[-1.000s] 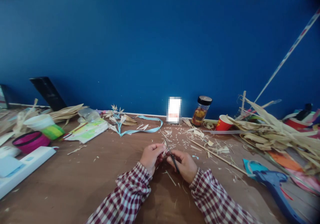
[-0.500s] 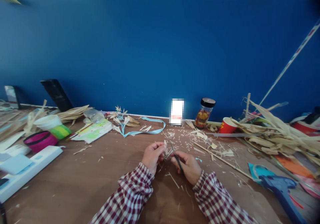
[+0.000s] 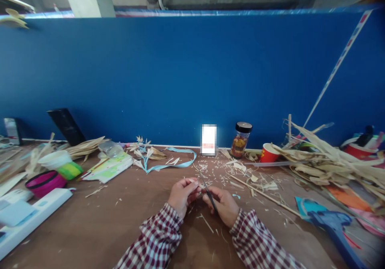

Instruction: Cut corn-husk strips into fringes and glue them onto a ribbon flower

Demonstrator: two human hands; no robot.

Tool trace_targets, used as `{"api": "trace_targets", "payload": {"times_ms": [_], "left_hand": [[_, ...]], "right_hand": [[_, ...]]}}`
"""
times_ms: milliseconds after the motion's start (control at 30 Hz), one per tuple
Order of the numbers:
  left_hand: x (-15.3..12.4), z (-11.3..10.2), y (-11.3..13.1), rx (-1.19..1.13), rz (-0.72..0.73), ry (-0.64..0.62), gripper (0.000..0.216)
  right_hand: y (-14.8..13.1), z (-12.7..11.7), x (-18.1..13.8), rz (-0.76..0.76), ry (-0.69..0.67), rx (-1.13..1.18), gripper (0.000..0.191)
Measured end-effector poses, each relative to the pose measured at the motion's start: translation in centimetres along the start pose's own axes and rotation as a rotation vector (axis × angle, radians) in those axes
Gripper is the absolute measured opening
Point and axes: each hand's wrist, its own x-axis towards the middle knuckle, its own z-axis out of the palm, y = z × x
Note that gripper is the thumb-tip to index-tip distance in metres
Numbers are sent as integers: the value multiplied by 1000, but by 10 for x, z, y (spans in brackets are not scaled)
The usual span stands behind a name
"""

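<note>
My left hand [image 3: 184, 195] is closed in a pinch on a small pale strip of dried husk [image 3: 196, 179], mostly hidden by the fingers. My right hand [image 3: 224, 205] grips dark-handled scissors [image 3: 210, 197], their thin blades pointing up and left, close to the left fingertips. Both hands hover low over the table, almost touching. Around and beyond them lie many tiny pale husk clippings [image 3: 207, 168]. Behind, a blue ribbon [image 3: 180, 165] curls beside small pale husk flowers [image 3: 146, 152].
A lidded jar [image 3: 240, 140], a red paper cup [image 3: 268, 152] and a husk pile [image 3: 325, 160] stand right of centre. A thin stick [image 3: 264, 195] leads to a blue glue gun [image 3: 333, 225]. Leftward are a white power strip [image 3: 45, 209] and a magenta container [image 3: 45, 183]. A blue partition [image 3: 162, 76] backs the table.
The view has tilted up slightly, so the scene sits lower. The husk strip shows less above the left fingers. Both hands keep their grips, close together.
</note>
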Motion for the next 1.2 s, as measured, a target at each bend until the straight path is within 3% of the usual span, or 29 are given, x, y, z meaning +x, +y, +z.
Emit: {"api": "trace_targets", "payload": {"times_ms": [333,633,933,1200], "left_hand": [[2,1,-4,111,32,21,26],[7,-5,-14,266,180,-122,27],[7,-5,-15,474,256,-94,17],[5,-5,-11,457,343,-39,13]], "right_hand": [[-3,0,0,-20,4,16,24],[-1,0,0,-18,5,32,25],[-5,1,1,-24,27,51,28],[-6,1,1,-33,101,51,30]]}}
